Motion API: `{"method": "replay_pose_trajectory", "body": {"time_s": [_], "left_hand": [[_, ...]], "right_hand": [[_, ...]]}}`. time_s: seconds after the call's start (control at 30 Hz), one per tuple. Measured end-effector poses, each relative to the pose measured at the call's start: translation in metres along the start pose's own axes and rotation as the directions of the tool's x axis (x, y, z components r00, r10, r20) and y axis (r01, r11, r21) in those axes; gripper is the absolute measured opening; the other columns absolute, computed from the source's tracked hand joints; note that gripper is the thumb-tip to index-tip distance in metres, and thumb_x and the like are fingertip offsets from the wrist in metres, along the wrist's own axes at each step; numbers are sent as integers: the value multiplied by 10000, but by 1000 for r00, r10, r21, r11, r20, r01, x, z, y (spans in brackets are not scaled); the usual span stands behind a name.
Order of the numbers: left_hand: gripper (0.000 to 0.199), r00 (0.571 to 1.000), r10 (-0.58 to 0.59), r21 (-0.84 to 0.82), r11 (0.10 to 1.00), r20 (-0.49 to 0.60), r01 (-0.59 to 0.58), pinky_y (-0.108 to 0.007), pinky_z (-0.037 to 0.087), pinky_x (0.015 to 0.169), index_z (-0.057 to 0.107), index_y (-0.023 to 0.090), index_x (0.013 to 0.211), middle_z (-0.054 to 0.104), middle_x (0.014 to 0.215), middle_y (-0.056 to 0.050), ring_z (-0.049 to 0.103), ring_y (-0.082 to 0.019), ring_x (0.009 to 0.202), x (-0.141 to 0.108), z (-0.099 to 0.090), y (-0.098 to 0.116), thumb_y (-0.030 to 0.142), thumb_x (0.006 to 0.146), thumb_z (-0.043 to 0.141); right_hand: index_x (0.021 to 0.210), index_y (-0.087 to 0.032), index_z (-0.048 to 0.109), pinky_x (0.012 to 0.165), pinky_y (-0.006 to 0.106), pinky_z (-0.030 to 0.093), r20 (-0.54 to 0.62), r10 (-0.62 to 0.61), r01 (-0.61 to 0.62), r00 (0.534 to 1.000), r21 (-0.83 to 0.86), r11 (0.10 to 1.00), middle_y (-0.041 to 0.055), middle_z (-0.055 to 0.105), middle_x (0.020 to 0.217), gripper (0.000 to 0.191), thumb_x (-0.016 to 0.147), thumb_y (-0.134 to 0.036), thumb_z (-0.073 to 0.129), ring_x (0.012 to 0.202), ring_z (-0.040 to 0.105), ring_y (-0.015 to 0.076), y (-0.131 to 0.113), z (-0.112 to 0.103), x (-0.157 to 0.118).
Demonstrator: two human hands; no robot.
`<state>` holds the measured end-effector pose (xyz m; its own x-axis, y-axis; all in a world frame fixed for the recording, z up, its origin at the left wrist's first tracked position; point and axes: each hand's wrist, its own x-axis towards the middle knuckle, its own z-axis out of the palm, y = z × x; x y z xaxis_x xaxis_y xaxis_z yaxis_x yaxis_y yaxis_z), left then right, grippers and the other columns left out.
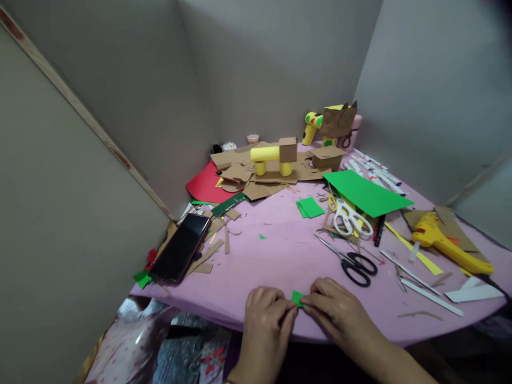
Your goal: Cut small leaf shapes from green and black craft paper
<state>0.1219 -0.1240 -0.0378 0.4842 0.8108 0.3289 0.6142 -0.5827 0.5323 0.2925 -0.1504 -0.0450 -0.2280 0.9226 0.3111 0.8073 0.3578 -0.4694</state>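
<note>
A small piece of green paper point(297, 297) is pinched between both my hands at the near edge of the table. My left hand point(267, 314) grips its left side with thumb and forefinger. On the right side, my right hand point(334, 306) has its fingers closed on the same piece. Black-handled scissors point(352, 265) lie just beyond my right hand, blades pointing left. Farther off, green paper squares point(311, 207) rest in a small stack. A yellow tube animal with a cardboard box head point(272, 154) stands on cardboard at the back.
A phone point(182, 248) lies at the left among cardboard scraps. White scissors point(351, 218), a green sheet point(366, 192), markers point(382, 176) and a yellow glue gun point(448, 245) occupy the right side. A spotted yellow figure point(313, 127) stands in the far corner; grey panels enclose the table.
</note>
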Motion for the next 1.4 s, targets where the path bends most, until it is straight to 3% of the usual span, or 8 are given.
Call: {"method": "replay_pose_trajectory", "body": {"time_s": [0.13, 0.3, 0.4, 0.53, 0.67, 0.87, 1.03, 1.4], "left_hand": [[164, 997, 80, 79, 994, 21, -81, -341, 392, 688, 645, 179, 797, 629, 746, -38, 529, -191, 718, 9, -4, 1, 106, 854, 509], [150, 972, 230, 269, 935, 40, -232, -372, 352, 771, 627, 160, 879, 655, 830, -52, 528, -202, 787, 42, -8, -5, 108, 882, 486], [152, 962, 233, 287, 920, 142, -265, -350, 376, 754, 646, 161, 799, 646, 761, -39, 527, -195, 749, 56, -4, -13, 103, 863, 521], [117, 985, 83, 149, 983, 154, -107, -326, 412, 712, 685, 180, 762, 641, 764, -35, 544, -194, 756, 54, -3, -20, 137, 821, 593], [147, 991, -26, 14, 1000, 130, 25, -332, 429, 741, 689, 171, 863, 643, 840, -55, 543, -203, 817, 49, -6, -20, 96, 818, 571], [103, 981, 29, 16, 999, 194, -33, -337, 430, 730, 696, 189, 801, 644, 782, -41, 546, -207, 783, 59, -4, -21, 135, 807, 609], [130, 981, -18, -8, 1000, 196, 20, -327, 431, 722, 664, 171, 771, 619, 790, -48, 540, -207, 801, 64, -3, -21, 131, 838, 560], [152, 983, -97, 51, 995, 155, 90, -392, 413, 736, 568, 160, 795, 571, 823, -71, 501, -239, 810, 59, 9, -15, 99, 852, 441]], "right_hand": [[804, -208, 693, 557, 265, 410, 6, -36, 36, 999, -48, 998, 40, 584, 676, 223, 886, -184, 488, 635, 542, 179, -1, -8, 7], [944, -197, 694, 620, 325, 394, -88, -99, 77, 991, -220, 972, 92, 632, 778, 306, 894, -96, 409, 694, 535, 216, 8, -18, 28], [781, -201, 701, 596, 303, 394, -40, -48, 40, 998, -193, 980, 64, 611, 720, 266, 870, -98, 472, 669, 526, 201, 14, -15, 37], [749, -200, 686, 608, 277, 424, 9, 0, 1, 1000, -115, 993, 41, 601, 716, 198, 859, -131, 537, 689, 537, 183, 18, -8, 36], [780, -204, 690, 637, 287, 443, 37, 28, -26, 999, -52, 998, 39, 600, 745, 185, 860, -129, 541, 719, 543, 184, 21, -6, 34], [783, -209, 694, 634, 299, 451, 60, 53, -54, 997, 22, 998, 40, 595, 736, 205, 871, -141, 521, 722, 546, 193, 22, -9, 37], [765, -202, 681, 664, 319, 459, 77, 109, -117, 991, 107, 987, 46, 609, 749, 221, 875, -135, 501, 742, 559, 204, 20, -11, 41], [681, -171, 561, 637, 344, 431, 19, 272, -272, 962, 19, 962, 54, 590, 691, 168, 833, -122, 509, 681, 551, 218, 19, 0, 54]]}}
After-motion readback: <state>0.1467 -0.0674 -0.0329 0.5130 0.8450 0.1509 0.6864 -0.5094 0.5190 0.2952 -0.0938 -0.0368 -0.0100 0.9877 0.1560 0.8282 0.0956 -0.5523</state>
